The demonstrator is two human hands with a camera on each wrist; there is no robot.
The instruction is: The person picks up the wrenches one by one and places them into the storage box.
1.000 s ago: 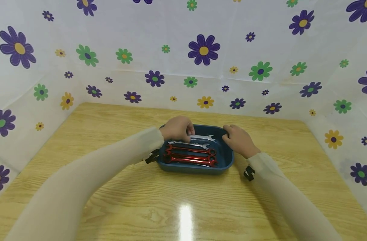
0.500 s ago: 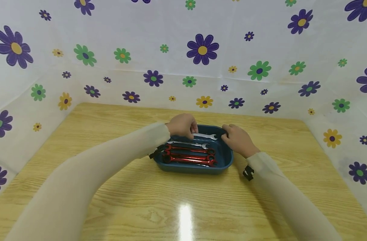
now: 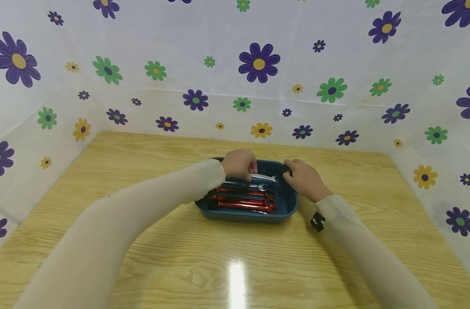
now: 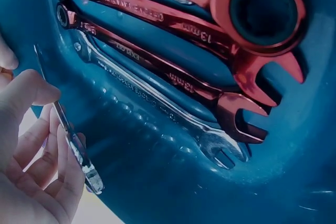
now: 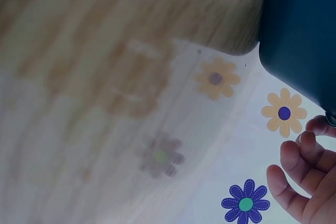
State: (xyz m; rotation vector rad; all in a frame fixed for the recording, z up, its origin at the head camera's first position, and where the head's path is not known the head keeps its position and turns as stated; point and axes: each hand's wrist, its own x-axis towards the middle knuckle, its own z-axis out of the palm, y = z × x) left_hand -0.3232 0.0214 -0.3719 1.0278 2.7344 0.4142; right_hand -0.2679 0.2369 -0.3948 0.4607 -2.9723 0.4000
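Note:
My left hand (image 3: 239, 164) pinches a silver combination wrench (image 3: 263, 177) between thumb and fingers, at the back part of a blue plastic tray (image 3: 246, 217). In the left wrist view the held wrench (image 4: 77, 148) slants downward across the fingers. A second silver wrench (image 4: 142, 90) lies on the tray floor nearby. Beside it several red ratcheting wrenches (image 4: 157, 69) lie roughly side by side, some marked 13mm. My right hand (image 3: 306, 180) grips the tray's right back corner, thumb toward the inside. The right wrist view shows its fingers (image 5: 290, 155) curled near the tray wall.
The tray stands on a wood-grain table (image 3: 181, 257). A white flower-printed sheet (image 3: 219, 73) encloses the back and both sides. A bright light reflection (image 3: 236, 283) shows on the table in front.
My left hand has moved a little to the right with the silver wrench, rising slightly and then lowering again. The right hand stays on the tray's corner.

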